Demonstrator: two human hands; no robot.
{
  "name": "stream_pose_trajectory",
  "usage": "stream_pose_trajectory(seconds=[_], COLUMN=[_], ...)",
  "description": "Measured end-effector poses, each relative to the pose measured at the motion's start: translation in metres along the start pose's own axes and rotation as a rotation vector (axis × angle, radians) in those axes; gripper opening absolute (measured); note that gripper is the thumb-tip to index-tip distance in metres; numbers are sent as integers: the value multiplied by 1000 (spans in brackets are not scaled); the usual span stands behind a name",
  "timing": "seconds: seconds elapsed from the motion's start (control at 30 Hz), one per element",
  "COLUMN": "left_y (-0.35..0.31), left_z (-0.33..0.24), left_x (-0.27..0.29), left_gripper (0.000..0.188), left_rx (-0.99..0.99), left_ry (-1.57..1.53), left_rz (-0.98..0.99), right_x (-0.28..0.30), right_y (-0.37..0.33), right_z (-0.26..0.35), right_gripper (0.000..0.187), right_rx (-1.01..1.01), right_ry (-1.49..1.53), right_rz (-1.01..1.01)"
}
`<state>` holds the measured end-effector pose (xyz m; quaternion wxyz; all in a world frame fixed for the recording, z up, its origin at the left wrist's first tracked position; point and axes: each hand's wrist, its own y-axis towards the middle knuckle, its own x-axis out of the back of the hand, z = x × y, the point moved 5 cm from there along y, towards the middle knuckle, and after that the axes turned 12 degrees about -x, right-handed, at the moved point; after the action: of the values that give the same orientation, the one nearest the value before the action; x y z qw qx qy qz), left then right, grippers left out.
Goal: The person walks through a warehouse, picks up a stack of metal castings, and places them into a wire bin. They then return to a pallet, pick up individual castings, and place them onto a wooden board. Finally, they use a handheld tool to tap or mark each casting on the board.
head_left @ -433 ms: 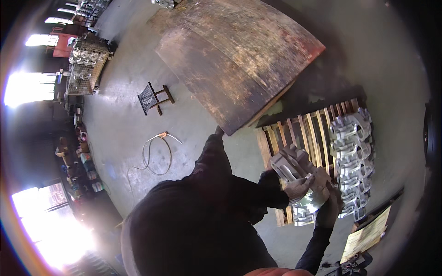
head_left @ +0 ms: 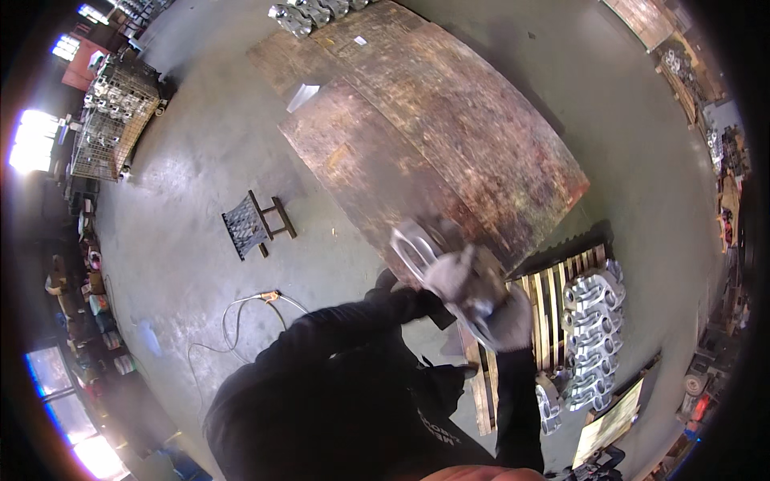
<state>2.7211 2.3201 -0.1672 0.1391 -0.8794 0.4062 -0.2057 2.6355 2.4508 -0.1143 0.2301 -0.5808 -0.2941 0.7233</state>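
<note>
Large worn wooden table (head_left: 449,152) bare at its near end. Pallet (head_left: 553,301) holds stacked castings (head_left: 592,321). You carry one metal casting (head_left: 425,252) above the table edge, left hand (head_left: 451,274) and right hand (head_left: 507,321) clamped around it; not yet set down.

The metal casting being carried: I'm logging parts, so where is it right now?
The metal casting is right of centre in the head view, gripped by the left hand and right hand, between the wooden table and the pallet.

Flat tan cardboard sheet (head_left: 616,421) at lower right, beside the wooden pallet (head_left: 553,305).
</note>
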Motion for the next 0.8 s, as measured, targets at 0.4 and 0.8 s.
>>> stream_pose_trajectory(seconds=[0.4, 0.8], left_y=[144, 218], left_z=[49, 208], left_x=[408, 578], left_gripper=[53, 40], left_rx=[-101, -233], left_ry=[631, 654], left_rz=[-625, -755], right_x=[-183, 381], right_y=[283, -75], right_z=[-61, -81], right_gripper=[37, 40], right_rx=[321, -183], right_ry=[-1190, -695], right_rz=[-237, -1312])
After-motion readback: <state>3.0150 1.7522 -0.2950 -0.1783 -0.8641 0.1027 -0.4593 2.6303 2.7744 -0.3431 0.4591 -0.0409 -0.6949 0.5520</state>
